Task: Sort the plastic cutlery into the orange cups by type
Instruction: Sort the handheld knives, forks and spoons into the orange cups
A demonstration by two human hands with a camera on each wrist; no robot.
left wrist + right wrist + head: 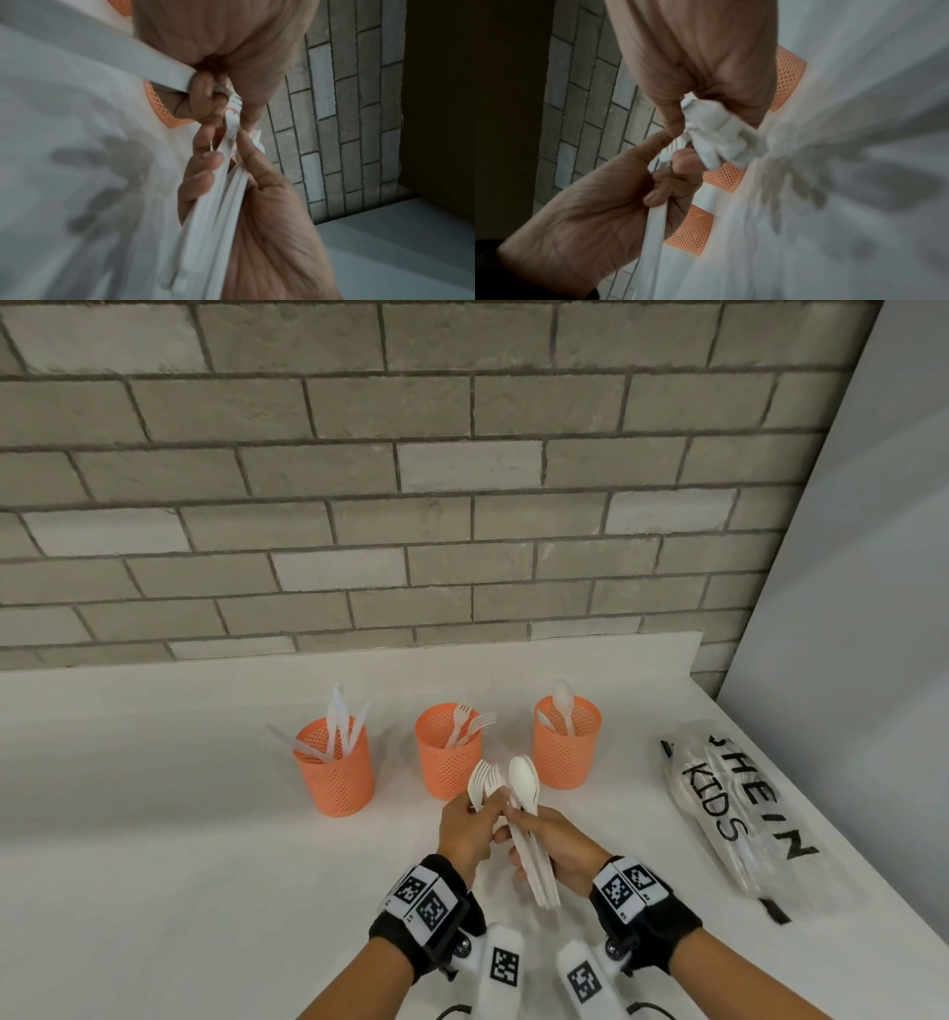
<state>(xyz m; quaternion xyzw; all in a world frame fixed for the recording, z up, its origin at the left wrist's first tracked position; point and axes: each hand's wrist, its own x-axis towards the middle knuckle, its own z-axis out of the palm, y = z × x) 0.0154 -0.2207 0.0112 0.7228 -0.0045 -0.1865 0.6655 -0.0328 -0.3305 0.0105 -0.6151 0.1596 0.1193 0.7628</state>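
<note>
Plastic cutlery is partly sorted on the white counter (154, 839), where three orange mesh cups stand in a row before the grey brick wall (411, 454). At the left, the knife cup (335, 770) holds several white knives (340, 722) that lean out over its rim. Next to it, the middle cup (448, 757) holds a few forks (468, 722), tines up. Just in front of that cup and above the counter, the left hand (464, 829) is curled around a small bunch of forks (485, 783), pinching their handles between thumb and fingers. Touching it, the right hand (557, 845) clasps a thick stacked bundle of cutlery (534, 855) with a spoon bowl (522, 775) on top; the handles stick out below the palm toward the person. Behind this hand stands the right cup (566, 747), with spoons (562, 698) in it. Farther right, near the counter's edge, lies a clear plastic bag (739, 809) printed with black letters, with more white pieces dimly visible inside. Both wrists wear black bands carrying square printed markers (421, 898).
</note>
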